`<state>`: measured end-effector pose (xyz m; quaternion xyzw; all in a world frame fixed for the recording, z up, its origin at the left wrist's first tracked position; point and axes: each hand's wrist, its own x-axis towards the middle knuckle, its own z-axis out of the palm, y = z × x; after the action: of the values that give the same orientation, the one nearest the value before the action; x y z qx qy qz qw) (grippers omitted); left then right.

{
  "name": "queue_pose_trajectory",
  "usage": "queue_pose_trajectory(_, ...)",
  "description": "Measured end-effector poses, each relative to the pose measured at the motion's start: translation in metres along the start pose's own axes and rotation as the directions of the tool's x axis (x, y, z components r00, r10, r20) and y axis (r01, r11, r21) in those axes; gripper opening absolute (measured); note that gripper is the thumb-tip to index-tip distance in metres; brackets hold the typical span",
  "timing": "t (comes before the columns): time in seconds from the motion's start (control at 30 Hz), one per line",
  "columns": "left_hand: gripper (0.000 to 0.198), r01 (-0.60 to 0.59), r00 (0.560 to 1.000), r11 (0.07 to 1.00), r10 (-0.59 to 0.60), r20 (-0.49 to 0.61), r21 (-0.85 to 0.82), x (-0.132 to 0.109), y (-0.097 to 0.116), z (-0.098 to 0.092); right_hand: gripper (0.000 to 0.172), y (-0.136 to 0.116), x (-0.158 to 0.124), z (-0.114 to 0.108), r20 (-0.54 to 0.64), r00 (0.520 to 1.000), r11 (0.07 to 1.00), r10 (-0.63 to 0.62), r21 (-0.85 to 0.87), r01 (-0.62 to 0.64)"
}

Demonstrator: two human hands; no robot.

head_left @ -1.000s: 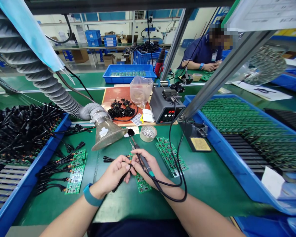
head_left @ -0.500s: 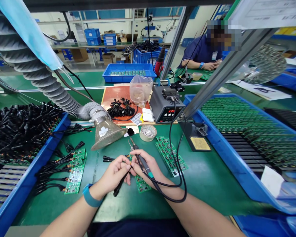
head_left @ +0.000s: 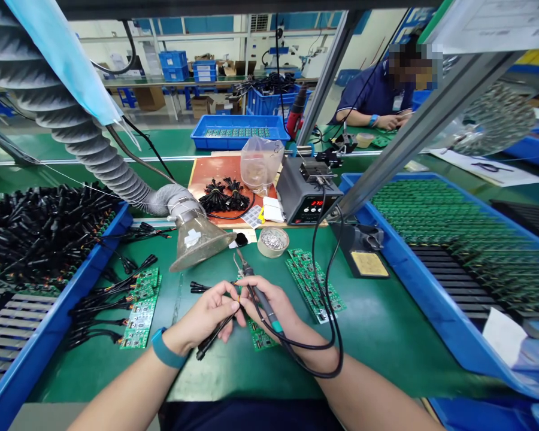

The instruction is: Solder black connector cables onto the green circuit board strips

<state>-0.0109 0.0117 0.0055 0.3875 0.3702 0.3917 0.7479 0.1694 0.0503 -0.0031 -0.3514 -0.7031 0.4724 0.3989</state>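
In my right hand (head_left: 269,302) lies a soldering iron (head_left: 263,299), its tip pointing away from me. My left hand (head_left: 218,311) pinches a black cable (head_left: 211,341) near its coloured wire ends, and its connector hangs down toward me. The fingertips of both hands meet at those wires, and my right fingers seem to touch them too. Under my hands is a green circuit board (head_left: 261,338), partly hidden. More boards with cables attached (head_left: 139,314) lie to the left, and a stack of bare boards (head_left: 312,281) lies to the right.
A fume extractor hood (head_left: 200,242) hangs ahead. Behind are a tin of metal shavings (head_left: 273,241), a soldering station (head_left: 308,200) and an iron stand with sponge (head_left: 368,263). Blue bins (head_left: 431,287) flank both sides. A co-worker (head_left: 372,99) sits across the bench.
The connector end of the black cable has swung slightly left and toward me. Both hands stay together at the wires. The view has shifted a little.
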Motion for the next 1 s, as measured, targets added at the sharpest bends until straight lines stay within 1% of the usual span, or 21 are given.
queue_pose_trajectory(0.27, 0.037, 0.004, 0.997, 0.999, -0.001, 0.078, -0.037, 0.0, -0.004, -0.004, 0.025, -0.003, 0.0, -0.004, 0.073, 0.997, 0.999, 0.022, 0.045, -0.025)
queue_pose_trajectory(0.37, 0.036, 0.007, 0.996, 0.999, -0.004, 0.093, -0.038, -0.001, -0.003, -0.004, 0.024, -0.006, 0.001, -0.005, 0.074, 0.997, 0.997, 0.011, 0.069, -0.016)
queue_pose_trajectory(0.43, 0.036, 0.004, 0.995, 0.999, 0.0, 0.102, -0.039, -0.001, -0.002, -0.003, 0.025, -0.01, 0.001, -0.006, 0.086, 0.996, 0.997, 0.033, 0.07, -0.039)
queue_pose_trajectory(0.53, 0.033, -0.016, 0.995, 1.0, 0.017, 0.095, -0.015, -0.001, -0.001, -0.002, 0.026, -0.015, 0.002, -0.009, 0.122, 0.987, 0.992, 0.102, 0.058, -0.109)
queue_pose_trajectory(0.63, 0.031, -0.042, 0.996, 0.999, 0.04, 0.079, 0.015, -0.002, 0.0, -0.001, 0.027, -0.02, 0.003, -0.011, 0.128, 0.982, 0.985, 0.142, 0.078, -0.152)
queue_pose_trajectory(0.83, 0.033, -0.029, 0.997, 0.999, 0.027, 0.073, 0.037, -0.003, 0.003, 0.0, 0.028, -0.021, 0.003, -0.01, 0.119, 0.979, 0.977, 0.164, 0.116, -0.177)
queue_pose_trajectory(1.0, 0.033, -0.032, 0.996, 0.999, 0.03, 0.084, 0.017, -0.002, 0.002, -0.002, 0.029, -0.019, 0.001, -0.012, 0.132, 0.978, 0.974, 0.161, 0.139, -0.179)
